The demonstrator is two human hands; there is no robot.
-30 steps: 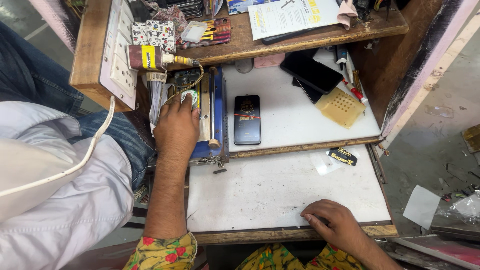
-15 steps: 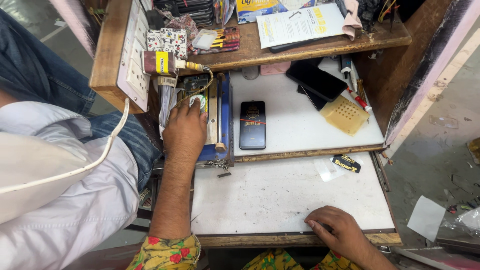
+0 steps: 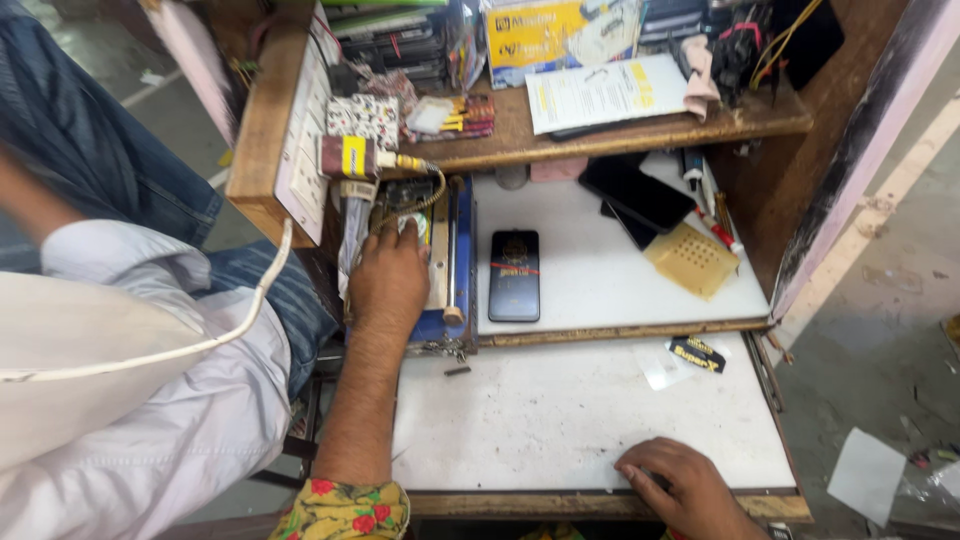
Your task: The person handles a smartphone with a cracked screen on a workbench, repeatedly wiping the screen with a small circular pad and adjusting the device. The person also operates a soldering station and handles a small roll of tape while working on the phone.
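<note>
The left hand (image 3: 388, 282) lies left of centre in the frame, palm down on a small blue machine (image 3: 440, 262) that stands at the left end of the upper white bench (image 3: 620, 280). The machine is a narrow, long box with a blue frame, a pale flat bed on top and a metal roller rail along its right side; a braided cable (image 3: 420, 200) loops from its far end up to a yellow-tipped plug (image 3: 365, 158) at the wooden shelf edge. The fingers of the left hand reach forward over the machine's far end, loosely bent and pressing on it; whether they pinch anything there cannot be told, since the hand covers that part.

Just right of the machine, near the middle of the frame, a black smartphone (image 3: 514, 275) lies flat, screen up, apart from the hand. Further right lie a second dark phone (image 3: 632, 195) and a tan perforated square pad (image 3: 692, 259).

The right hand (image 3: 680, 480) sits at the lower right of the frame, resting on the front edge of the lower white bench (image 3: 560, 420), fingers curled down onto the surface and holding nothing. A small black and yellow sachet (image 3: 697, 354) lies at the upper right of that lower bench, well apart from it.

A person in a pale shirt (image 3: 150, 420) and jeans fills the left side of the frame.
</note>
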